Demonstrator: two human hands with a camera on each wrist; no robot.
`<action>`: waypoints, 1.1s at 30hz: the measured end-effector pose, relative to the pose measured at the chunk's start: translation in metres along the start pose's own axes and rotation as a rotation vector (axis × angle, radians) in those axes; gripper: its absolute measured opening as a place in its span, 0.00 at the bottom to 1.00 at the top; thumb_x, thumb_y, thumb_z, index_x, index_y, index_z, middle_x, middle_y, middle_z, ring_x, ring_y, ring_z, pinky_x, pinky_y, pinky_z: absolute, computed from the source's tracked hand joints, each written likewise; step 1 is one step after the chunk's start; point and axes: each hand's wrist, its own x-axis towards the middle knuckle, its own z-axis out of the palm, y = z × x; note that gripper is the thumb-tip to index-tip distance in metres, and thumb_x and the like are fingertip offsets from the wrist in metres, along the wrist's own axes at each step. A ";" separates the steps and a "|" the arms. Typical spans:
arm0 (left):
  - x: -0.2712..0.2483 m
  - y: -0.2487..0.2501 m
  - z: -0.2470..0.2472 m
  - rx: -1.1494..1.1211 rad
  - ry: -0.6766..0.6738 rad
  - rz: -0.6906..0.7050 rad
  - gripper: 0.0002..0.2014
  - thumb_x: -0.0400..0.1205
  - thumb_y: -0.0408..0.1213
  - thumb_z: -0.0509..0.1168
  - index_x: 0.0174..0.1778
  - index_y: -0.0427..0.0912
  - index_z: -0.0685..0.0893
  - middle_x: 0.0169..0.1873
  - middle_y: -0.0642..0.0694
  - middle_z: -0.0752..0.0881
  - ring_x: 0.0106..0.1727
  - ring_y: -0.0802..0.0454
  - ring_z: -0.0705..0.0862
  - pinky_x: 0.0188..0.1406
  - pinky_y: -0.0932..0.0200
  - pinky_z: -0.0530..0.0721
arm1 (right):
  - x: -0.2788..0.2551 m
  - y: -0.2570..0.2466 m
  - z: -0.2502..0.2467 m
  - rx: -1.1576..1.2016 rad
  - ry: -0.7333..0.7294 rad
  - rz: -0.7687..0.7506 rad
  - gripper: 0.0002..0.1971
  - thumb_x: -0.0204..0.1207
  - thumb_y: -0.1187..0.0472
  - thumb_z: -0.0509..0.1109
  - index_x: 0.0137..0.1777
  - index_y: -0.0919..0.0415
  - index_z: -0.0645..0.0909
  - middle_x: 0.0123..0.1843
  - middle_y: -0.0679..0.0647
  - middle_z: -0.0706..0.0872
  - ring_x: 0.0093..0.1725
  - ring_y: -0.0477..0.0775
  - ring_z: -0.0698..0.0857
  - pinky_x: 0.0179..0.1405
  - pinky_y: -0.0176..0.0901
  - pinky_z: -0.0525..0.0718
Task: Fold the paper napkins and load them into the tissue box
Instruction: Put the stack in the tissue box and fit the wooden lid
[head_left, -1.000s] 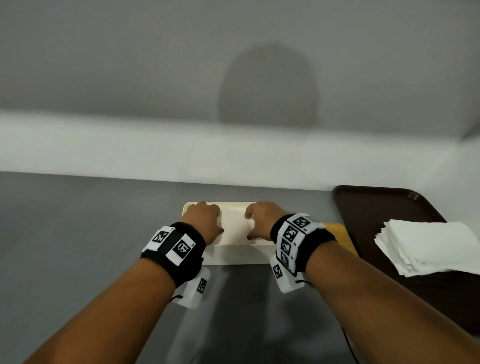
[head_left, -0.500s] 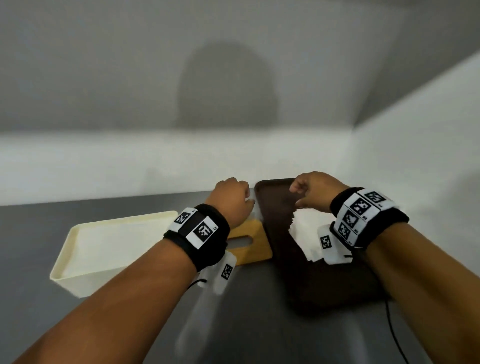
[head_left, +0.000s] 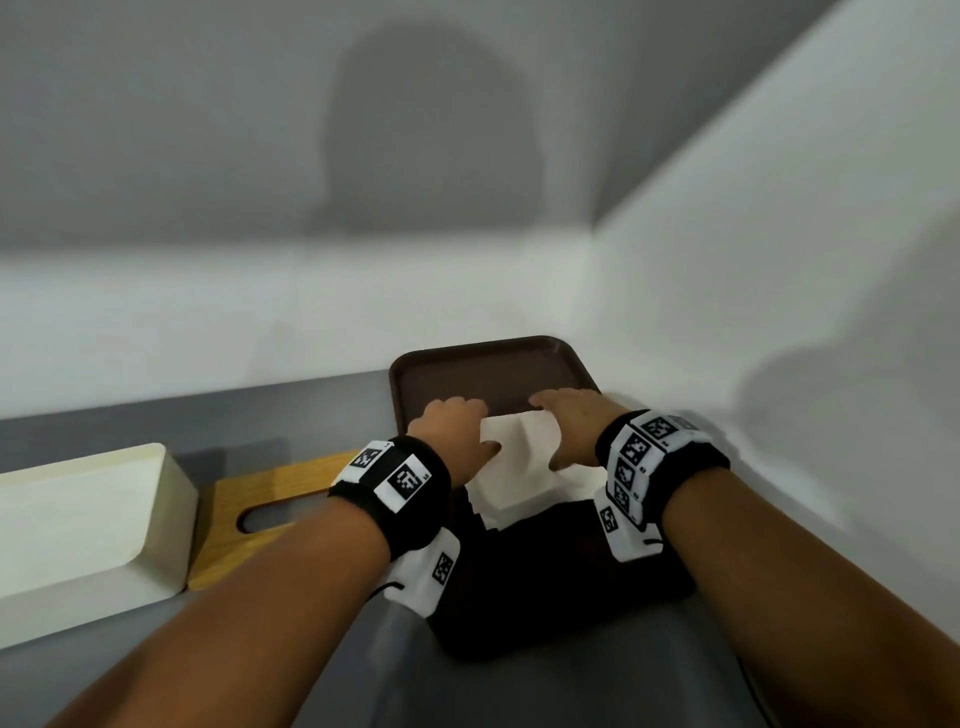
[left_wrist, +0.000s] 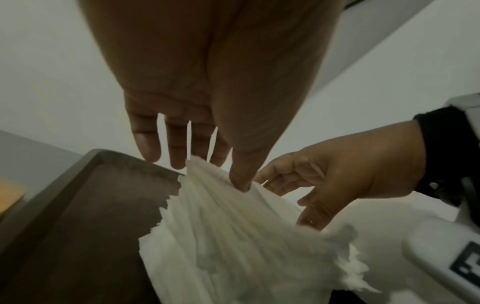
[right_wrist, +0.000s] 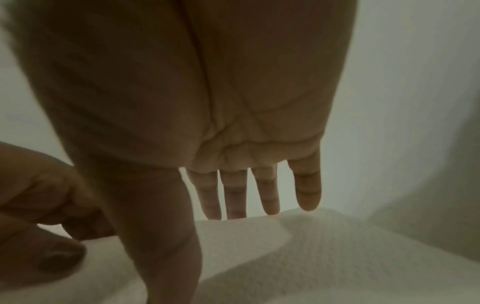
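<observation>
A stack of white paper napkins (head_left: 519, 467) lies on a dark brown tray (head_left: 493, 364). My left hand (head_left: 467, 423) is at the stack's far left corner. Its thumb lies on top and its fingers curl behind the edge, pinching the upper napkins (left_wrist: 233, 246). My right hand (head_left: 566, 421) rests on the stack's right side with its fingers (right_wrist: 233, 201) straight and its thumb pressed down on the paper. At the left stands the cream tissue box (head_left: 78, 519), open at the top. What is inside it is hidden.
A wooden lid (head_left: 249, 488) with a slot lies flat between the box and the tray. White walls meet in a corner just behind and to the right of the tray. The grey tabletop (head_left: 260, 415) stretches behind the box.
The view swung right. Both hands left the tissue box, crossed to the tray and came down on the napkin stack, where the left hand took hold of a corner.
</observation>
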 end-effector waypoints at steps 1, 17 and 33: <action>0.002 0.001 0.001 0.017 0.012 -0.013 0.25 0.81 0.53 0.65 0.73 0.48 0.75 0.67 0.44 0.78 0.71 0.41 0.74 0.66 0.42 0.79 | 0.002 0.001 0.000 -0.008 0.003 -0.002 0.49 0.64 0.53 0.82 0.83 0.52 0.60 0.79 0.55 0.70 0.78 0.61 0.70 0.76 0.58 0.73; -0.020 0.009 -0.003 -0.749 0.327 0.122 0.18 0.78 0.44 0.74 0.60 0.46 0.79 0.46 0.58 0.83 0.46 0.62 0.83 0.43 0.71 0.80 | -0.021 0.006 -0.026 0.290 0.188 -0.184 0.07 0.78 0.53 0.70 0.44 0.52 0.76 0.41 0.46 0.81 0.46 0.53 0.81 0.42 0.42 0.75; -0.111 -0.131 -0.075 -1.153 0.543 -0.013 0.13 0.80 0.37 0.72 0.61 0.42 0.86 0.52 0.51 0.91 0.52 0.56 0.91 0.50 0.63 0.87 | -0.028 -0.096 -0.060 0.932 0.094 -0.166 0.15 0.72 0.56 0.79 0.56 0.60 0.85 0.53 0.59 0.91 0.54 0.61 0.90 0.55 0.58 0.90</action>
